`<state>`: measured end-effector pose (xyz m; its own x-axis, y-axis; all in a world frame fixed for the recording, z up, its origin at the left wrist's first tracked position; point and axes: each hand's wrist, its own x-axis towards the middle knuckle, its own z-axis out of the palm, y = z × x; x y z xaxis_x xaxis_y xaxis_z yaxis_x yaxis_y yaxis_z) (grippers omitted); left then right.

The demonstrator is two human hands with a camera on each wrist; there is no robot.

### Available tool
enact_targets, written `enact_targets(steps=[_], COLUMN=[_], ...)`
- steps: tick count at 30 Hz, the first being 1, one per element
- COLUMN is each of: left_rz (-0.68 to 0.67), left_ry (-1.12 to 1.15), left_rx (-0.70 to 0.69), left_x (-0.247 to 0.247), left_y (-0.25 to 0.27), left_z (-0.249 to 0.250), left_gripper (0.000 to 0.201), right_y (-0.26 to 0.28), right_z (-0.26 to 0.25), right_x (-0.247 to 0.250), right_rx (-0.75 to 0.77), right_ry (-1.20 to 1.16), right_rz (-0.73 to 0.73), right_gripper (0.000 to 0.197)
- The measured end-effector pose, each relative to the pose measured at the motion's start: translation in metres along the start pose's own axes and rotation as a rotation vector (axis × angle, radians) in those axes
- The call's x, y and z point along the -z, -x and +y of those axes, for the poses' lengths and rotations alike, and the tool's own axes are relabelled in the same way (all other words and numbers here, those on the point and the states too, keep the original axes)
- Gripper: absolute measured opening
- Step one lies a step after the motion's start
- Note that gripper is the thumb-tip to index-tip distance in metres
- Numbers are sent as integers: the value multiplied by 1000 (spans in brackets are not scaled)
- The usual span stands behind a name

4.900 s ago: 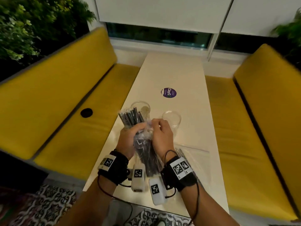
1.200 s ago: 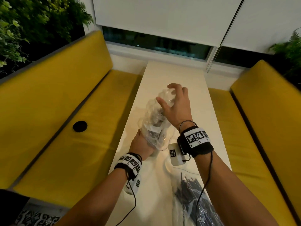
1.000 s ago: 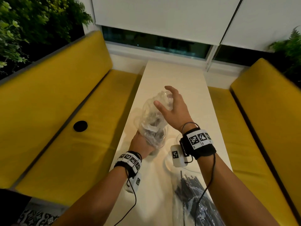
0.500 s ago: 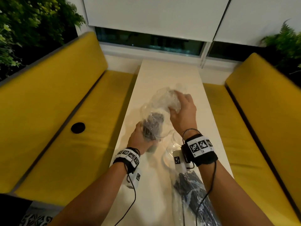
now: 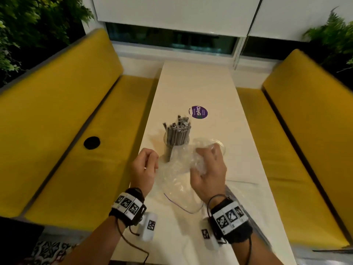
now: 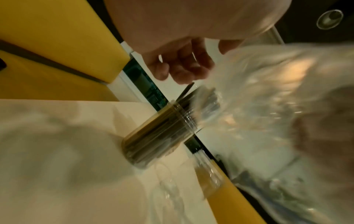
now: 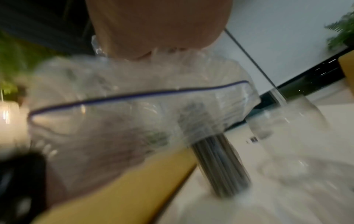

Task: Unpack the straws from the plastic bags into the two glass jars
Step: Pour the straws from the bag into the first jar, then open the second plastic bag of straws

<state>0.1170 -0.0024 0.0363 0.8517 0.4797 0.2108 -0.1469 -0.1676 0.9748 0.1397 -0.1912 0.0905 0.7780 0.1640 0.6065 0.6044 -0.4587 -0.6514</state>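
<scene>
A glass jar (image 5: 176, 145) stands on the white table (image 5: 193, 83), packed with dark straws (image 5: 178, 129) that stick out of its top. My right hand (image 5: 202, 161) grips a crumpled, empty clear plastic bag (image 5: 177, 185) with a purple zip line, just right of that jar. My left hand (image 5: 152, 159) hovers to the jar's left with loosely curled fingers (image 6: 182, 68) that hold nothing. A second glass jar (image 5: 219, 144) shows partly behind my right hand and looks empty. The right wrist view shows the bag (image 7: 124, 121) over the straws (image 7: 220, 166), blurred.
Another plastic bag (image 5: 242, 183) lies flat on the table by my right wrist, mostly hidden. A purple round sticker (image 5: 198, 112) sits beyond the jars. Yellow benches (image 5: 66, 121) flank the narrow table on both sides. A window ledge closes the far end.
My right hand has pulled the bag off the straws and back toward me. The straws now stand bare in the jar. My left hand has let go of the jar.
</scene>
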Motion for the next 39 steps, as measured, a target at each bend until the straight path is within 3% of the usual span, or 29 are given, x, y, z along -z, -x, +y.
enact_targets(steps=[4,7,9,11,13,16,18,22,24,26,29,34,37,39], left_rz=[-261,-410,-467,-491,-520,-561,-559,-508,-461,-376,-237,-143,-222,-330], left_ry=[-115,-219,-285,-425,-568,-742,-813,-883,-866,-793,-733,-660,-594,-541], left_rx=[121,247,258,165,42,-64,-88,-29,65,110,52,-155,-344,-374], left_x=[-4,-6,-5,-4,-7,-10,-11,-19,-24,-28,-36,-63,-89,-107], left_y=[33,63,78,86,90,91,92,86,78,66,42,19,23,33], left_z=[-18,-53,-74,-89,-96,-102,-105,-94,-81,-67,-44,0,20,32], left_gripper=[15,18,27,36,40,40,41,37,33,30,16,5,9,9], right_y=[69,100,113,122,131,141,143,138,127,112,84,50,40,39], right_z=[39,52,53,52,54,67,76,84,85,89,106,158,179,188], right_x=[-42,-57,-56,-54,-53,-52,-51,-37,-24,-9,16,46,48,44], right_rx=[-259,-463,-602,-693,-671,-434,-357,-473,-556,-549,-533,-596,-582,-531], right_ry=[97,-1,-103,-164,-116,203,320,234,133,105,157,442,620,709], right_rz=[-389,-597,-641,-590,-493,-346,-342,-469,-437,-342,-238,-435,-638,-749], right_gripper=[55,57,57,53,50,37,29,48,52,41,22,27,38,40])
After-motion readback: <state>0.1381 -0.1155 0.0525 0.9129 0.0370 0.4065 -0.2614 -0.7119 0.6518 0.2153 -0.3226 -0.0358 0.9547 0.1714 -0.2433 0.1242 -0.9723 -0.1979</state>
